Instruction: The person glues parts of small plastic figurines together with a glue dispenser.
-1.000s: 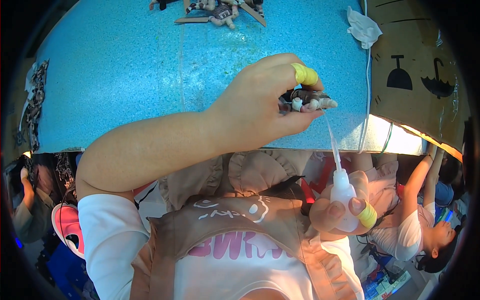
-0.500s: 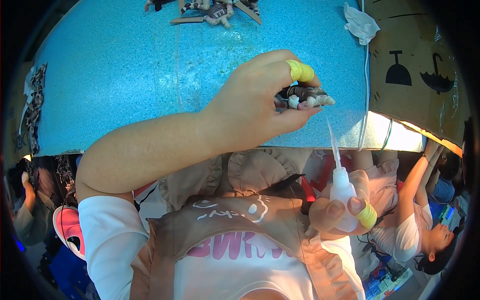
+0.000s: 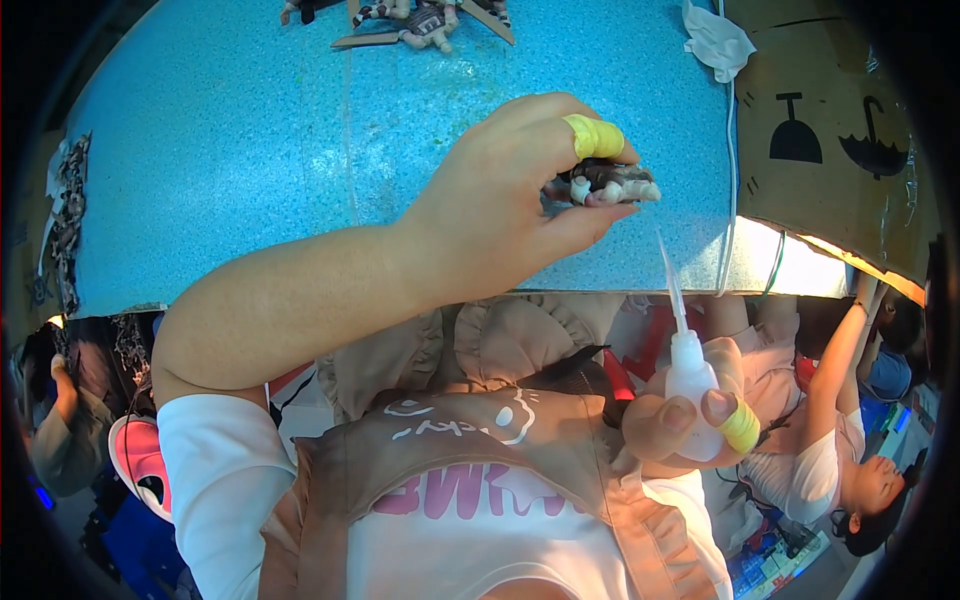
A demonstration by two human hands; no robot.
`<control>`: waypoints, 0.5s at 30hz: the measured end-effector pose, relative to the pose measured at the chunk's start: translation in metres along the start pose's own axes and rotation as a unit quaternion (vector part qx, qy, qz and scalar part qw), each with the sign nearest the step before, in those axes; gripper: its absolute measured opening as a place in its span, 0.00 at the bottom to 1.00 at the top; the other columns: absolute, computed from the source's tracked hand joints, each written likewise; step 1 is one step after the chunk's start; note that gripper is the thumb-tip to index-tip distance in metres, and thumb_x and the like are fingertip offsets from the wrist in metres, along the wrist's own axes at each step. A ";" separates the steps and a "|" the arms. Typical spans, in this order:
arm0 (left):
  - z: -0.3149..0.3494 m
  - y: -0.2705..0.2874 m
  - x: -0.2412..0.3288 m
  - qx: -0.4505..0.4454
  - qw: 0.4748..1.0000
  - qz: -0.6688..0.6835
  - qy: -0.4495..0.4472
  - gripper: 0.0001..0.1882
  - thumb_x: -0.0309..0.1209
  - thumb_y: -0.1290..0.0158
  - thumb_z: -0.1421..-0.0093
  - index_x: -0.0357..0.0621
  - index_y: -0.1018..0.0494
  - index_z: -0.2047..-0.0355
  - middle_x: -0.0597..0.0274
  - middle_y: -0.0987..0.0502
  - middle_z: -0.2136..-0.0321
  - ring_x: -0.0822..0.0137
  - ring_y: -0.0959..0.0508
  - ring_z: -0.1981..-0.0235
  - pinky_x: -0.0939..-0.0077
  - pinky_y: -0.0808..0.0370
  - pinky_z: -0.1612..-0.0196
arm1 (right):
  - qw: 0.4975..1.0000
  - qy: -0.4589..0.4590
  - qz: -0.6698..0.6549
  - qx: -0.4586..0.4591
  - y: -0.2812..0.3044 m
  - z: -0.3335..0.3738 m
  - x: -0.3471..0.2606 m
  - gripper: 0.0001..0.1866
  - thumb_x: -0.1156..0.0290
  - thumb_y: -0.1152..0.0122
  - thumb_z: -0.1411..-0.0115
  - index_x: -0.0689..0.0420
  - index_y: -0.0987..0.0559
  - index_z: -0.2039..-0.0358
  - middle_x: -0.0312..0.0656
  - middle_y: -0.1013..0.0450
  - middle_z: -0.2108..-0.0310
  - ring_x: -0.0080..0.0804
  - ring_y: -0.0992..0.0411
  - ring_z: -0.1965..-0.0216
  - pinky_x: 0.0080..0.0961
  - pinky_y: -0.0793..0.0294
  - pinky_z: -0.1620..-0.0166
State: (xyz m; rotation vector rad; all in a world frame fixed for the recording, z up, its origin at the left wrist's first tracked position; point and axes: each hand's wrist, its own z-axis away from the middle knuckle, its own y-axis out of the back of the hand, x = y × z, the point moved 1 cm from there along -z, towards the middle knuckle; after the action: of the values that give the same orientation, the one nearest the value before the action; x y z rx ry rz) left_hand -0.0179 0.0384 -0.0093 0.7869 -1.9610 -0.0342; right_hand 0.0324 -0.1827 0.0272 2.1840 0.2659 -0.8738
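Above the blue table [image 3: 250,170], my left hand [image 3: 500,195] pinches a small dark-and-white figurine [image 3: 610,185] between thumb and fingers. Part of the figurine is hidden by the fingers, and yellow tape wraps one of them. My right hand [image 3: 650,415] grips a translucent squeeze bottle [image 3: 690,380] with a long thin nozzle [image 3: 673,285]. Its tip points up toward the figurine and stands a little apart from it, near my left thumb. Yellow tape is also wound round a finger of the right hand.
Several similar figurines [image 3: 428,28] lie with flat brown pieces at the table's far side. More dark pieces line the left edge [image 3: 70,220]. Crumpled white tissue [image 3: 718,42], a white cable [image 3: 732,180] and a cardboard box [image 3: 830,120] are at right. Another person [image 3: 820,450] sits beyond.
My left hand has shifted slightly left with the figurine, which has turned a little in the fingers. The bottle has moved very slightly; both grips hold.
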 end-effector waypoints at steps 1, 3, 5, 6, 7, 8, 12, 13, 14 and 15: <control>0.000 -0.001 0.000 -0.001 1.000 -0.001 0.000 0.16 0.23 0.39 0.54 0.41 0.27 0.63 0.60 0.26 0.69 0.69 0.25 0.70 0.80 0.29 0.69 | 1.000 0.000 0.000 0.001 -0.008 0.001 0.002 0.10 0.72 0.47 0.46 0.60 0.39 0.75 0.37 0.41 0.82 0.21 0.43 0.83 0.10 0.44 0.77; 0.000 -0.001 -0.001 -0.005 1.000 -0.015 -0.007 0.16 0.23 0.39 0.54 0.41 0.26 0.62 0.60 0.26 0.68 0.69 0.25 0.69 0.80 0.29 0.70 | 0.976 0.070 0.001 0.208 -0.025 -0.002 0.003 0.10 0.68 0.48 0.44 0.59 0.37 0.70 0.41 0.42 0.82 0.26 0.43 0.82 0.15 0.44 0.78; 0.001 0.001 0.001 -0.007 1.000 -0.010 0.001 0.16 0.23 0.39 0.54 0.41 0.26 0.62 0.60 0.26 0.68 0.69 0.25 0.69 0.80 0.29 0.69 | 0.986 0.080 -0.004 0.143 -0.012 -0.003 0.008 0.10 0.68 0.47 0.44 0.58 0.36 0.69 0.41 0.42 0.82 0.27 0.43 0.82 0.17 0.44 0.79; 0.001 0.002 0.002 -0.008 1.000 -0.006 0.009 0.16 0.23 0.39 0.54 0.41 0.26 0.62 0.60 0.26 0.68 0.69 0.25 0.69 0.81 0.29 0.69 | 0.993 0.091 -0.009 0.078 -0.007 -0.004 0.010 0.10 0.68 0.46 0.44 0.57 0.35 0.67 0.42 0.42 0.83 0.28 0.44 0.82 0.18 0.44 0.79; 0.001 0.001 0.002 -0.011 1.000 -0.003 0.007 0.16 0.23 0.39 0.54 0.41 0.26 0.62 0.60 0.26 0.68 0.69 0.25 0.69 0.81 0.29 0.69 | 0.993 0.089 -0.006 0.080 -0.005 -0.005 0.009 0.10 0.68 0.46 0.44 0.57 0.35 0.67 0.42 0.42 0.83 0.28 0.44 0.82 0.18 0.44 0.79; 0.000 -0.001 0.002 -0.013 1.000 -0.003 0.008 0.16 0.23 0.39 0.54 0.41 0.26 0.62 0.60 0.26 0.68 0.69 0.25 0.69 0.81 0.29 0.69 | 0.995 0.081 -0.018 0.062 -0.004 -0.005 0.009 0.09 0.68 0.46 0.44 0.56 0.35 0.66 0.42 0.42 0.82 0.27 0.44 0.82 0.18 0.45 0.79; 0.001 0.001 0.003 -0.015 1.000 -0.008 0.010 0.16 0.22 0.39 0.54 0.41 0.26 0.62 0.60 0.26 0.68 0.70 0.25 0.69 0.81 0.29 0.69 | 0.996 0.086 -0.023 0.011 -0.003 -0.010 0.011 0.09 0.69 0.47 0.44 0.56 0.33 0.63 0.42 0.42 0.82 0.26 0.45 0.81 0.18 0.45 0.79; 0.001 0.000 0.003 -0.016 1.000 -0.006 0.010 0.16 0.22 0.39 0.54 0.41 0.26 0.62 0.60 0.26 0.68 0.70 0.25 0.69 0.81 0.29 0.69 | 0.996 0.084 -0.021 0.012 -0.003 -0.009 0.011 0.09 0.69 0.47 0.44 0.56 0.33 0.63 0.42 0.42 0.82 0.26 0.45 0.81 0.18 0.45 0.79; 0.000 -0.001 0.002 -0.017 1.000 -0.004 0.006 0.16 0.22 0.39 0.53 0.41 0.26 0.62 0.60 0.26 0.68 0.70 0.25 0.69 0.81 0.29 0.69 | 0.996 0.078 -0.027 0.021 -0.003 -0.008 0.011 0.09 0.70 0.47 0.44 0.56 0.33 0.63 0.42 0.42 0.82 0.26 0.45 0.81 0.18 0.44 0.79; 0.000 -0.002 0.001 -0.018 1.000 -0.002 0.003 0.16 0.22 0.39 0.53 0.41 0.27 0.62 0.61 0.26 0.68 0.70 0.25 0.69 0.81 0.29 0.69 | 0.996 0.071 -0.034 0.029 -0.003 -0.007 0.011 0.09 0.70 0.47 0.44 0.56 0.33 0.63 0.42 0.42 0.82 0.26 0.45 0.81 0.18 0.44 0.79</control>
State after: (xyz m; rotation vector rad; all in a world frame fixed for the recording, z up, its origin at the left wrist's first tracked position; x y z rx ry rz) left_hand -0.0173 0.0365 -0.0095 0.7654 -1.9479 -0.0690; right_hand 0.0421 -0.1765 0.0214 2.3078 0.3911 -0.7721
